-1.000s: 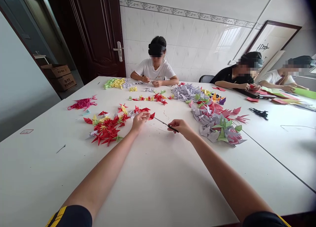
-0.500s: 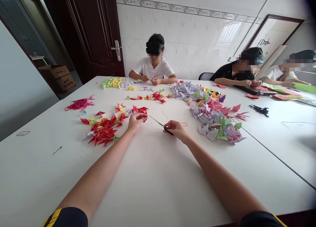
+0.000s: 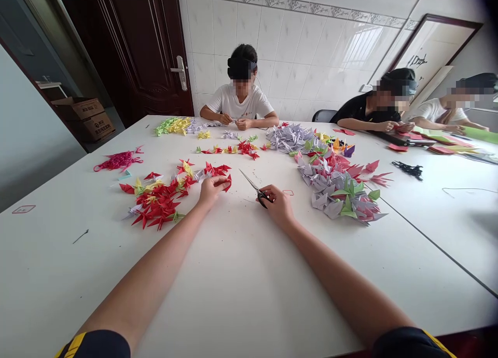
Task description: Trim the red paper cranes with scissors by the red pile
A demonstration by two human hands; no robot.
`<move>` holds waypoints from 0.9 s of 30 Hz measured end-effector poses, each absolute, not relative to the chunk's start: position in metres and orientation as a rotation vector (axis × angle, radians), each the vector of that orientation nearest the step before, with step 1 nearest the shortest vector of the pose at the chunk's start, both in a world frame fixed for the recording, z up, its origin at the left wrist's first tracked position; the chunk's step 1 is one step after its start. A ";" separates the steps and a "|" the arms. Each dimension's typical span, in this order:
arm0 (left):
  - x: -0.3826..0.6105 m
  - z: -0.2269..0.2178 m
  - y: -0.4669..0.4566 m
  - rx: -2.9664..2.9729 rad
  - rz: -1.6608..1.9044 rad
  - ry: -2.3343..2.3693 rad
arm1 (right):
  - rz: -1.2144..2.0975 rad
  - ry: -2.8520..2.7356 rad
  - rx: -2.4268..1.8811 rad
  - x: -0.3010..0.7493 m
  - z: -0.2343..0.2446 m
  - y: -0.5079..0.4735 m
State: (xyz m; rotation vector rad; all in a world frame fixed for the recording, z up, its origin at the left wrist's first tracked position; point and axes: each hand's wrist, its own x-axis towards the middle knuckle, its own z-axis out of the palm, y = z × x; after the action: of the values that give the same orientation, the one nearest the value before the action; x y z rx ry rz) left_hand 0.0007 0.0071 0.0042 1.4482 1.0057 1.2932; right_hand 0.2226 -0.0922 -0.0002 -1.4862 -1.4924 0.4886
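My left hand [image 3: 212,187] pinches a red folded paper crane [image 3: 226,181] low over the white table [image 3: 241,275], at the right end of a pile of red and yellow paper cranes [image 3: 161,198]. My right hand [image 3: 277,203] grips the black handles of small scissors [image 3: 253,187], whose blades point up and left toward the crane. A gap of bare table separates the blade tips from the crane.
A big heap of lilac, pink and green cranes [image 3: 337,189] lies right of my right hand. A pink string bundle [image 3: 116,161] sits far left. Three other people sit along the far edge, folding paper. A dark door [image 3: 143,52] and cardboard boxes [image 3: 83,116] stand behind.
My left hand has lowered the red crane to the edge of the pile. My right hand has drawn back and down, and the scissors now show parted blades.
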 end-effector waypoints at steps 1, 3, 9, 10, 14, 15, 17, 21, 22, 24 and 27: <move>0.001 0.004 0.007 1.462 1.298 1.008 | 0.460 -1.528 -1.501 0.223 -0.001 -0.091; 0.001 0.003 0.008 1.463 1.308 1.013 | 0.410 -1.575 -1.524 0.223 -0.002 -0.090; 0.000 0.001 0.011 1.337 1.315 0.994 | 0.298 -1.613 -1.583 0.220 -0.003 -0.089; 0.000 0.000 0.011 1.316 1.313 0.990 | 0.276 -1.624 -1.583 0.220 -0.003 -0.089; 0.000 0.000 0.012 1.313 1.288 0.990 | 0.199 -1.647 -1.511 0.220 -0.004 -0.082; 0.000 0.000 0.012 1.334 1.276 0.992 | 0.186 -1.639 -1.489 0.220 -0.004 -0.078; 0.000 0.001 0.011 1.395 1.256 0.992 | 0.175 -1.638 -1.458 0.218 -0.003 -0.070; 0.000 0.001 0.009 1.510 1.226 0.982 | 0.189 -1.674 -1.426 0.211 -0.001 -0.057; 0.000 0.002 0.009 1.509 1.226 0.978 | 0.201 -1.679 -1.416 0.209 -0.001 -0.055; 0.000 0.002 0.008 1.482 1.226 0.958 | 0.222 -1.692 -1.399 0.205 0.000 -0.054; -0.001 0.001 0.009 1.513 1.214 0.948 | 0.258 -1.707 -1.385 0.202 0.001 -0.056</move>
State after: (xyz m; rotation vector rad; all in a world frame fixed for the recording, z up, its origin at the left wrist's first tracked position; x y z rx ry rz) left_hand -0.0008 0.0094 0.0010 1.5128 0.9483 1.2145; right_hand 0.2020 -0.0559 0.0008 -1.3847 -1.7069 0.2576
